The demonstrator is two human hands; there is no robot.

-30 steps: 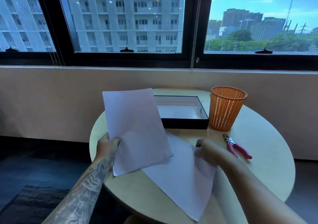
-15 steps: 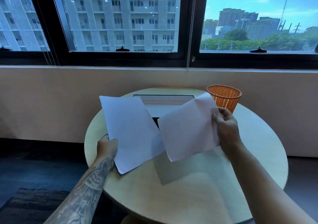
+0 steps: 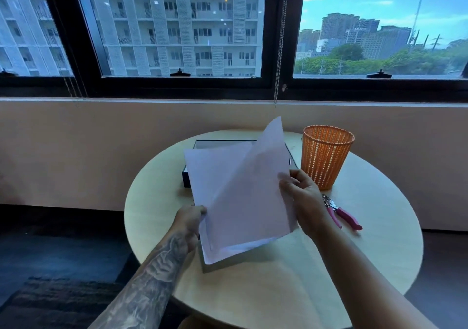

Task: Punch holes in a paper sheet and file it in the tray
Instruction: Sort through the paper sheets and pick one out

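Observation:
Two white paper sheets are held together above the round table. My left hand [image 3: 190, 221] grips the back sheet [image 3: 210, 174] at its lower left edge. My right hand [image 3: 302, 197] pinches the front sheet [image 3: 249, 202] at its right edge, laid over the back one with its top corner tilted up. Behind the papers the black tray [image 3: 187, 177] is mostly hidden; only its left wall and far rim show. A pink-handled hole punch [image 3: 340, 213] lies on the table just right of my right wrist.
An orange mesh basket [image 3: 325, 155] stands at the back right of the round beige table [image 3: 367, 252]. A beige wall and a black-framed window run behind the table. Dark floor lies to the left.
My right hand lifted the second sheet off the table and brought it left, over the sheet in my left hand. The two sheets now overlap in front of the tray.

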